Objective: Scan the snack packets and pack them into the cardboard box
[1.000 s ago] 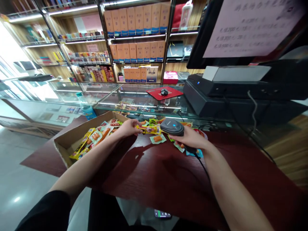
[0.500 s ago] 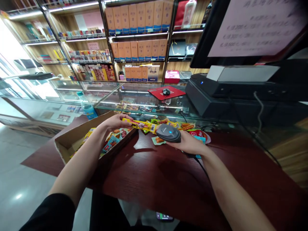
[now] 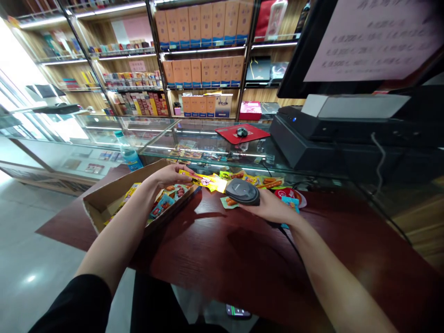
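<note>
My left hand (image 3: 169, 176) pinches one end of a long yellow snack packet (image 3: 197, 179) above the edge of a cardboard box (image 3: 92, 208). Wrapped around a dark grey barcode scanner (image 3: 243, 191), my right hand (image 3: 268, 206) points its head at the packet's other end. Bright light from the scanner washes out that end. Inside the box lie several small snack packets (image 3: 163, 205), partly hidden by my left forearm. Beyond the scanner, more sausage packets (image 3: 272, 182) lie on the dark red table (image 3: 194, 249). One sausage packet (image 3: 229, 202) sits just under the scanner's head.
A glass display counter (image 3: 194, 129) runs behind the table, with a mouse (image 3: 242, 132) on a red mat (image 3: 225, 134). A blue-labelled bottle (image 3: 130, 155) stands behind the box. Black equipment (image 3: 312, 138) and a monitor (image 3: 294, 60) fill the right. The scanner's cable (image 3: 291, 240) trails across the table.
The scanner's light now shines on the packet's near end, where the barcode showed before. Both hands keep their holds, and the view has shifted slightly.
</note>
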A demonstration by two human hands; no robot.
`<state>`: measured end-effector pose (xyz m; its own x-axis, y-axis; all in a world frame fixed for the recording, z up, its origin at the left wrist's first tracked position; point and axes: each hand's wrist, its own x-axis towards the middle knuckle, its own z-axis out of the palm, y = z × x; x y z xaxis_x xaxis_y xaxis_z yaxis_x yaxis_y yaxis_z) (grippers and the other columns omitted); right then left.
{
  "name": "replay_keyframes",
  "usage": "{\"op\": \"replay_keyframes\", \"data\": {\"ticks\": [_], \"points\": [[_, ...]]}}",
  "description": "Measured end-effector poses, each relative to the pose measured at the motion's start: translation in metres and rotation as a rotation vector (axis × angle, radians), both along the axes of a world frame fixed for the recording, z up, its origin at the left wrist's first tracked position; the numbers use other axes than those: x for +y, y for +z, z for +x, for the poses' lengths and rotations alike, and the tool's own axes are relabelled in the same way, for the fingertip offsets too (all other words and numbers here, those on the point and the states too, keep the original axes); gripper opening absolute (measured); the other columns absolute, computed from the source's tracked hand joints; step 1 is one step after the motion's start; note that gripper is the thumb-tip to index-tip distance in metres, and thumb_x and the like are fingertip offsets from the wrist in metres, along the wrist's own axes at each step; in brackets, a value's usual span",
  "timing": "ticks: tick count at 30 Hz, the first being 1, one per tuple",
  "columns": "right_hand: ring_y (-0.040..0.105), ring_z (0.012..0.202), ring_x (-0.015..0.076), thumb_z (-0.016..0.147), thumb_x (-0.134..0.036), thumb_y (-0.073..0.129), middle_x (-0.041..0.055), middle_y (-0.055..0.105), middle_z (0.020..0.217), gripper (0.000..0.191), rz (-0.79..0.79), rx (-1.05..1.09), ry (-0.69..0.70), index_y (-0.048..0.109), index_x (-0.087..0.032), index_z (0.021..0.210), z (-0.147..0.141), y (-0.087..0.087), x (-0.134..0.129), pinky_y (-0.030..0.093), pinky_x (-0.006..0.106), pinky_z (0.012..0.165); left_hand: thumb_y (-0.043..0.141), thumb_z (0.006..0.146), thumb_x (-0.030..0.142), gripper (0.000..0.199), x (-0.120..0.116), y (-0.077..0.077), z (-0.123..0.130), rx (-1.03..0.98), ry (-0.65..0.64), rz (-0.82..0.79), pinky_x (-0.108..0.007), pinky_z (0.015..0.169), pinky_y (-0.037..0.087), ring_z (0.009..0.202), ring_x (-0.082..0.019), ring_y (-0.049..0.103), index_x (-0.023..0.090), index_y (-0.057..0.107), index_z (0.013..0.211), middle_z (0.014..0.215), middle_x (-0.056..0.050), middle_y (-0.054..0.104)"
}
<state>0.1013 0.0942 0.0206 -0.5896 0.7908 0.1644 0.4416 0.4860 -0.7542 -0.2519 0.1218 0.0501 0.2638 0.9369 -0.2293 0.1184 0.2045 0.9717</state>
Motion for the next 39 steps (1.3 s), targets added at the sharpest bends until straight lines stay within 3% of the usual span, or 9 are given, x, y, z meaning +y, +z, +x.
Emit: {"op": "replay_keyframes", "data": {"ticks": [10,13,16,19,22,26,30,35,39], "points": [[0.064,0.108,0.0282,0.077,-0.041,0.07,0.0051,0.07,0.116,0.044,-0.004,0.023,0.021,0.064,-0.021,0.116,-0.003,0.009,-0.006,0.048,0.042,0.098,0.088,0.05,0.013,0.039,-0.004,0.016,-0.001,-0.087,0.128,-0.021,-0.031,0.074,0.059,0.079,-0.019,0.071,0.013,0.068,0.083,0.092,-0.01,0.073],[0.063,0.11,0.028,0.078,-0.04,0.07,0.0055,0.069,0.119,0.044,-0.011,0.051,0.066,0.063,-0.021,0.117,-0.006,0.007,-0.006,0.047,0.042,0.099,0.088,0.053,0.015,0.04,-0.015,0.026,-0.024,-0.094,0.161,0.015,-0.03,0.074,0.058,0.078,-0.017,0.07,0.013,0.069,0.088,0.092,-0.01,0.073],[0.064,0.108,0.0294,0.076,-0.041,0.071,0.0065,0.069,0.117,0.047,-0.021,0.035,0.066,0.063,-0.02,0.117,-0.01,0.007,-0.008,0.049,0.043,0.096,0.086,0.056,0.015,0.037,-0.042,0.036,-0.059,-0.068,0.254,0.06,-0.031,0.078,0.058,0.08,-0.018,0.07,0.013,0.069,0.088,0.091,-0.01,0.073],[0.068,0.094,0.0304,0.075,-0.045,0.071,0.0077,0.074,0.098,0.048,-0.046,-0.009,0.035,0.065,-0.018,0.114,-0.016,0.01,-0.012,0.055,0.042,0.083,0.086,0.056,0.018,0.036,-0.077,0.043,-0.094,-0.017,0.37,0.103,-0.033,0.078,0.057,0.082,-0.019,0.07,0.013,0.068,0.087,0.092,-0.011,0.073],[0.068,0.075,0.0278,0.074,-0.048,0.07,0.0067,0.073,0.078,0.049,-0.06,-0.021,0.047,0.066,-0.017,0.111,-0.02,0.014,-0.015,0.056,0.039,0.068,0.087,0.056,0.028,0.037,-0.105,0.048,-0.123,0.176,0.491,0.164,-0.027,0.07,0.056,0.076,-0.016,0.069,0.013,0.07,0.086,0.089,-0.009,0.073],[0.064,0.059,0.0226,0.073,-0.049,0.07,0.0055,0.072,0.076,0.046,-0.049,-0.039,0.041,0.067,-0.017,0.106,-0.018,0.014,-0.01,0.053,0.035,0.057,0.086,0.054,0.035,0.041,-0.116,0.047,-0.137,0.425,0.599,0.246,-0.023,0.06,0.051,0.067,-0.014,0.065,0.015,0.074,0.088,0.082,-0.007,0.073],[0.062,0.054,0.0204,0.074,-0.049,0.069,0.003,0.067,0.062,0.04,-0.061,-0.056,0.007,0.068,-0.017,0.098,-0.009,0.014,-0.006,0.05,0.031,0.052,0.085,0.055,0.038,0.043,-0.1,0.04,-0.109,0.405,0.5,0.3,-0.025,0.062,0.05,0.067,-0.015,0.065,0.015,0.074,0.089,0.079,-0.008,0.073],[0.058,0.05,0.0172,0.074,-0.048,0.069,0.0001,0.064,0.058,0.044,-0.077,-0.038,-0.057,0.065,-0.017,0.104,0.01,0.019,-0.003,0.047,0.028,0.047,0.083,0.056,0.044,0.048,-0.063,0.027,-0.04,0.394,0.294,0.28,-0.027,0.064,0.05,0.072,-0.017,0.066,0.014,0.073,0.093,0.084,-0.009,0.073],[0.06,0.051,0.0177,0.075,-0.047,0.069,0.0005,0.066,0.062,0.048,-0.08,0.001,-0.095,0.063,-0.017,0.112,0.026,0.022,0.001,0.052,0.03,0.051,0.082,0.056,0.045,0.052,-0.028,0.013,0.015,0.379,0.113,0.312,-0.03,0.072,0.051,0.078,-0.018,0.066,0.013,0.072,0.095,0.086,-0.008,0.073]]}}
